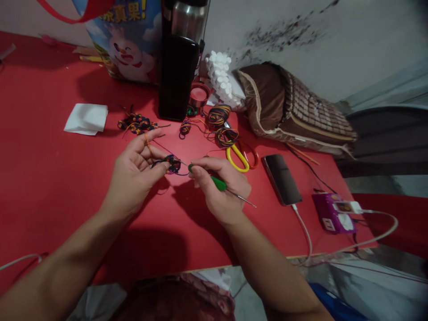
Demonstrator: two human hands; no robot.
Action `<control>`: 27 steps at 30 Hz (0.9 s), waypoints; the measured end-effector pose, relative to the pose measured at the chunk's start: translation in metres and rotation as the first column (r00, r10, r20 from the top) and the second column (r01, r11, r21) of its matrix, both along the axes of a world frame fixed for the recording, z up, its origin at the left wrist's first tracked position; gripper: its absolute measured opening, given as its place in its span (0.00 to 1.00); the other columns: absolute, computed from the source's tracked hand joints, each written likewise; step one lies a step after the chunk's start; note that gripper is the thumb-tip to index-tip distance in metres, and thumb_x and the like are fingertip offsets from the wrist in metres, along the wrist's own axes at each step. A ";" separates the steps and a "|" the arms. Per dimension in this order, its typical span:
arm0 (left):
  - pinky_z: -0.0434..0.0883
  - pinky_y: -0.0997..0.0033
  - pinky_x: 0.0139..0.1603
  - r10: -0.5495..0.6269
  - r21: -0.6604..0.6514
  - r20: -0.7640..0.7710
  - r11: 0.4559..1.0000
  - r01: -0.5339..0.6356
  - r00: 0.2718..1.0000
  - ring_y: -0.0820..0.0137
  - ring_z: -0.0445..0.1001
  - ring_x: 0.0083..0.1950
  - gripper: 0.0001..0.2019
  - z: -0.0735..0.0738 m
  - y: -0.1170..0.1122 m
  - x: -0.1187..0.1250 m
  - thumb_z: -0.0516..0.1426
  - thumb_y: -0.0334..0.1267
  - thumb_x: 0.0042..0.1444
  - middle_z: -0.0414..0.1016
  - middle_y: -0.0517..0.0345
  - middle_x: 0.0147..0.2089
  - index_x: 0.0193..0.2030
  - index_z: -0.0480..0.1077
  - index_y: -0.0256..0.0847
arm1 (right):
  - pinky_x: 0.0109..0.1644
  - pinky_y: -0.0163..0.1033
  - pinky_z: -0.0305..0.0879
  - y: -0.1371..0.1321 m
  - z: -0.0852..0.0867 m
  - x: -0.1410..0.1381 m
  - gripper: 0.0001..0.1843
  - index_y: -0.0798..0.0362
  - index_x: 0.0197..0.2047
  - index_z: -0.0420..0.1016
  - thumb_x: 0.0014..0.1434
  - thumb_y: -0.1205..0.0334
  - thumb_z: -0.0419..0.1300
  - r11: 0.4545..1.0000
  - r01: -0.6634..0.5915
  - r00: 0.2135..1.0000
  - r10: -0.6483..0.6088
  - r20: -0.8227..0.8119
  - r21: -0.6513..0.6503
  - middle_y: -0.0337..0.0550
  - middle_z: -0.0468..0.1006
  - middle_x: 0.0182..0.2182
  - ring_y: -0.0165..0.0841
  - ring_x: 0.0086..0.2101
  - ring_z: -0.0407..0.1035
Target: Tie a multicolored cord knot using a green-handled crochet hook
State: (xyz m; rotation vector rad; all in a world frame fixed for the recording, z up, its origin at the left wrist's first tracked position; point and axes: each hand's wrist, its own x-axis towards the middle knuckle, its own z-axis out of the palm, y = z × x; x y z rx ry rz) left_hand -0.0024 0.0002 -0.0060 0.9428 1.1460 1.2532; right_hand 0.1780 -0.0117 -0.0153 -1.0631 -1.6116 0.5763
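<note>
My left hand point(140, 167) pinches a small dark crocheted piece point(174, 164) between thumb and fingers, an orange strand running over its raised forefinger. In my right hand point(222, 185) is a green-handled crochet hook point(219, 183), closed in the fingers; its thin metal end sticks out past the palm, and the tip toward the piece is too fine to make out. Dark yarn spans the short gap between the hands. Beyond them lie small balls of multicoloured yarn point(219, 115) and a finished-looking bundle of knotted dark and orange crochet point(137, 123).
Yellow- and red-handled scissors point(238, 158) lie right of the yarn. A black phone point(179, 78) stands upright at the back; another phone point(282, 178) charges from a purple power block point(334, 213). A white folded paper point(86, 119), a printed bag point(130, 49) and a brown cushion point(294, 102) are around.
</note>
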 end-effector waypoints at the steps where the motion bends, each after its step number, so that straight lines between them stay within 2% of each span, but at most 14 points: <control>1: 0.79 0.75 0.29 -0.008 -0.005 0.007 1.000 0.008 1.000 0.69 0.79 0.36 0.33 0.000 0.000 0.000 0.68 0.28 0.53 0.79 0.60 0.36 0.67 0.70 0.40 | 0.39 0.41 0.79 0.000 0.000 0.000 0.05 0.46 0.44 0.85 0.70 0.58 0.67 1.000 0.002 1.000 -0.002 -0.020 -0.016 0.40 0.89 0.36 0.31 0.29 0.80; 5: 0.80 0.73 0.27 -0.031 -0.019 0.042 0.999 0.031 0.999 0.68 0.80 0.35 0.32 -0.001 0.001 0.000 0.68 0.30 0.56 0.79 0.59 0.37 0.68 0.69 0.41 | 0.38 0.40 0.79 0.002 -0.001 0.000 0.07 0.47 0.43 0.85 0.70 0.54 0.67 0.999 0.012 0.999 -0.014 -0.037 -0.042 0.40 0.88 0.34 0.31 0.29 0.80; 8: 0.80 0.72 0.26 -0.011 0.005 0.045 1.000 0.011 0.999 0.68 0.79 0.34 0.33 -0.001 0.000 0.000 0.70 0.31 0.55 0.79 0.60 0.37 0.68 0.69 0.41 | 0.41 0.40 0.81 0.002 0.001 0.000 0.06 0.47 0.43 0.84 0.71 0.56 0.67 1.000 0.002 1.000 -0.002 -0.004 -0.018 0.40 0.89 0.35 0.32 0.31 0.82; 11: 0.80 0.73 0.32 0.022 0.033 0.010 0.999 -0.022 1.000 0.71 0.78 0.34 0.33 0.001 -0.002 0.001 0.69 0.29 0.55 0.79 0.63 0.36 0.67 0.70 0.41 | 0.43 0.40 0.81 0.002 0.002 0.001 0.03 0.47 0.46 0.84 0.71 0.60 0.67 0.995 -0.054 0.992 0.044 0.115 0.085 0.40 0.90 0.38 0.33 0.35 0.84; 13: 0.79 0.75 0.37 0.042 0.036 0.004 0.998 -0.042 0.999 0.73 0.79 0.35 0.32 0.003 -0.002 0.001 0.69 0.27 0.55 0.79 0.64 0.35 0.66 0.70 0.41 | 0.44 0.38 0.81 0.002 0.002 0.003 0.05 0.47 0.50 0.83 0.71 0.61 0.67 0.979 -0.106 0.973 0.067 0.220 0.173 0.40 0.90 0.39 0.33 0.37 0.84; 15: 0.78 0.76 0.38 0.039 0.004 0.066 0.999 -0.040 0.997 0.74 0.78 0.35 0.32 0.005 -0.002 0.002 0.70 0.27 0.53 0.79 0.65 0.35 0.65 0.71 0.41 | 0.45 0.36 0.80 0.003 0.000 0.004 0.07 0.49 0.52 0.82 0.72 0.61 0.66 0.960 -0.141 0.949 0.062 0.310 0.240 0.42 0.90 0.40 0.31 0.38 0.84; 17: 0.77 0.76 0.37 0.027 -0.090 0.194 0.996 -0.010 0.981 0.74 0.78 0.33 0.32 0.007 -0.002 0.003 0.70 0.27 0.51 0.79 0.65 0.34 0.64 0.71 0.39 | 0.45 0.34 0.79 0.005 -0.003 0.005 0.08 0.52 0.53 0.81 0.73 0.61 0.65 0.938 -0.161 0.923 0.032 0.384 0.308 0.43 0.88 0.39 0.30 0.38 0.82; 19: 0.76 0.77 0.33 0.033 -0.184 0.317 0.983 0.027 0.948 0.75 0.75 0.30 0.32 0.007 -0.001 0.004 0.71 0.26 0.50 0.77 0.66 0.31 0.63 0.71 0.36 | 0.43 0.35 0.77 0.007 -0.007 0.005 0.08 0.53 0.53 0.80 0.74 0.61 0.64 0.901 -0.186 0.890 -0.014 0.455 0.391 0.44 0.86 0.38 0.30 0.37 0.80; 21: 0.74 0.77 0.30 0.044 -0.211 0.356 0.977 0.034 0.933 0.75 0.74 0.28 0.32 0.007 -0.001 0.005 0.70 0.25 0.49 0.77 0.66 0.30 0.63 0.71 0.36 | 0.40 0.37 0.74 0.007 -0.010 0.004 0.09 0.54 0.54 0.79 0.73 0.63 0.64 0.856 -0.212 0.848 -0.079 0.524 0.472 0.43 0.85 0.36 0.32 0.35 0.77; 23: 0.74 0.76 0.29 0.046 -0.154 0.319 0.988 0.004 0.946 0.75 0.74 0.29 0.32 0.007 -0.002 0.006 0.70 0.26 0.51 0.78 0.66 0.30 0.64 0.71 0.38 | 0.37 0.40 0.70 0.007 -0.012 0.002 0.10 0.55 0.56 0.78 0.73 0.65 0.63 0.828 -0.216 0.804 -0.150 0.575 0.518 0.42 0.84 0.35 0.34 0.33 0.74; 27: 0.77 0.75 0.37 0.074 0.072 0.104 0.994 -0.081 0.992 0.74 0.76 0.34 0.33 0.004 -0.006 0.008 0.70 0.27 0.57 0.80 0.65 0.34 0.68 0.71 0.43 | 0.36 0.42 0.65 0.002 -0.013 -0.003 0.12 0.54 0.58 0.76 0.73 0.66 0.62 0.830 -0.167 0.769 -0.228 0.597 0.532 0.42 0.83 0.34 0.35 0.32 0.72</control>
